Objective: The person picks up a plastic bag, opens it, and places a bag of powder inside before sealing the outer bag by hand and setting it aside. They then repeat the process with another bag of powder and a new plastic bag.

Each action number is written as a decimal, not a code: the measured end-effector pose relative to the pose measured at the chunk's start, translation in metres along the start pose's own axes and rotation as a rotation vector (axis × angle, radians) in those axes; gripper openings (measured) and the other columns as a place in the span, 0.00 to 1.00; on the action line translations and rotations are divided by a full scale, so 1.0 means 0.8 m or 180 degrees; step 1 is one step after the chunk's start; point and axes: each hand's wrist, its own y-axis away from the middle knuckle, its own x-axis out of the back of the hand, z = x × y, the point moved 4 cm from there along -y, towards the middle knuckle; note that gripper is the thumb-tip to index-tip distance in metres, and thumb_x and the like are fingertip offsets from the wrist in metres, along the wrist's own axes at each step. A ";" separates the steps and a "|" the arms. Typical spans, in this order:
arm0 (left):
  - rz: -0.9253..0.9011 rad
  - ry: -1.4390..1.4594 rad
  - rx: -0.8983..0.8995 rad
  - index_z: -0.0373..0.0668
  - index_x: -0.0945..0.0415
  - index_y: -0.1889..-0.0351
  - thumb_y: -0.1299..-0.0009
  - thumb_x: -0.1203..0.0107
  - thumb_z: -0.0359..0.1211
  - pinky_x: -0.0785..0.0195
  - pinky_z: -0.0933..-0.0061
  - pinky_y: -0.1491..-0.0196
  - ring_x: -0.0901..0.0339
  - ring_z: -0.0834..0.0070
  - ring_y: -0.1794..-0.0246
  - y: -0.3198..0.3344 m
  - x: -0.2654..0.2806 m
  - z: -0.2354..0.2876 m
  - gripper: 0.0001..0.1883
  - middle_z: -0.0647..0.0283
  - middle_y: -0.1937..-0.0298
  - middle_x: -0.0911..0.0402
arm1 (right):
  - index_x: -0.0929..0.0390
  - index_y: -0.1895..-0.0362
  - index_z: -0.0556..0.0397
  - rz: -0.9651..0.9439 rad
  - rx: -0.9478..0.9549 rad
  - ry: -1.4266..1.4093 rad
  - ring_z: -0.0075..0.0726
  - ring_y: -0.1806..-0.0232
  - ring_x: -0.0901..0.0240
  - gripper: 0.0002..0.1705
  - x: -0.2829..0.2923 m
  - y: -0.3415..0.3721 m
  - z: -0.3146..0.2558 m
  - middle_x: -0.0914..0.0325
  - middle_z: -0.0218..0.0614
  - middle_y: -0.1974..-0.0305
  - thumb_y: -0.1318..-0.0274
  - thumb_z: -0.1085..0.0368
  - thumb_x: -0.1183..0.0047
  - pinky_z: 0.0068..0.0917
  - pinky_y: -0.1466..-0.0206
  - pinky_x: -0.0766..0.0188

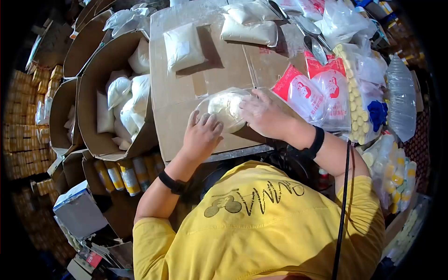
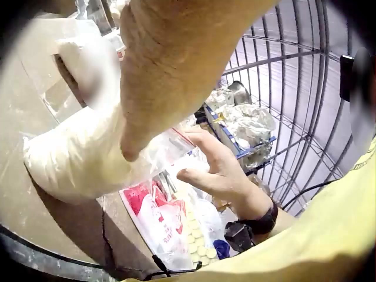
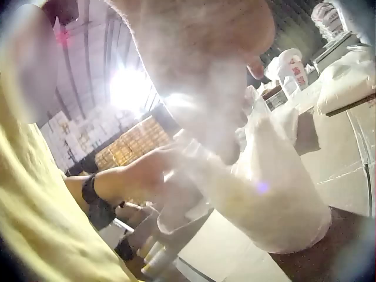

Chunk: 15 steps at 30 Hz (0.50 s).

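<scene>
A clear plastic bag of off-white powder (image 1: 227, 108) stands on the cardboard-covered table (image 1: 179, 100), its top toward the person. At the bag's left side is the left hand (image 1: 201, 135), fingertips touching the plastic. The right hand (image 1: 266, 114) has its fingers at the bag's right upper edge, and its thumb lies near the top. In the left wrist view the bag (image 2: 82, 155) bulges below the left hand (image 2: 170, 64), with the right hand (image 2: 220, 173) beside its mouth. The right wrist view shows the bag (image 3: 270, 200) under the right hand (image 3: 200, 76); exact finger contact is blurred there.
Filled bags (image 1: 183, 46) lie at the table's back. Red-and-white printed bags (image 1: 301, 93), metal scoops (image 1: 319, 50) and a bag of yellowish pieces (image 1: 358, 112) lie on the right. Left of the table, a large carton (image 1: 88, 112) holds filled bags.
</scene>
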 end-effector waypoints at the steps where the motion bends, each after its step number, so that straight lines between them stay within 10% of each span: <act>1: -0.0007 -0.0020 -0.0039 0.44 0.30 0.66 0.50 0.40 0.37 0.43 0.62 0.47 0.34 0.66 0.54 -0.004 -0.002 -0.002 0.16 0.63 0.59 0.30 | 0.26 0.69 0.51 -0.0064 0.0106 0.0278 0.37 0.50 0.34 0.10 -0.007 -0.004 -0.002 0.27 0.37 0.59 0.57 0.61 0.51 0.44 0.40 0.48; 11: -0.0832 0.0265 -0.0072 0.40 0.29 0.66 0.43 0.54 0.28 0.36 0.66 0.53 0.30 0.60 0.55 -0.026 -0.072 -0.013 0.08 0.53 0.58 0.30 | 0.22 0.70 0.53 -0.1864 -0.0731 -0.0544 0.42 0.61 0.25 0.10 -0.086 -0.030 0.004 0.22 0.39 0.65 0.54 0.68 0.56 0.47 0.58 0.33; 13: -0.0336 -0.0414 -0.0468 0.40 0.29 0.65 0.42 0.55 0.29 0.37 0.64 0.50 0.29 0.60 0.55 -0.031 -0.042 -0.013 0.08 0.53 0.58 0.28 | 0.23 0.71 0.53 -0.1609 -0.0403 -0.0282 0.45 0.64 0.25 0.08 -0.077 -0.026 0.021 0.23 0.42 0.70 0.55 0.69 0.56 0.44 0.66 0.30; 15: -0.1101 -0.0701 -0.0187 0.44 0.27 0.65 0.42 0.54 0.29 0.40 0.70 0.49 0.25 0.69 0.62 -0.038 -0.014 -0.027 0.09 0.60 0.65 0.24 | 0.26 0.73 0.53 -0.1398 -0.0220 -0.0067 0.46 0.70 0.26 0.06 -0.045 -0.023 0.042 0.25 0.43 0.74 0.56 0.69 0.55 0.40 0.71 0.30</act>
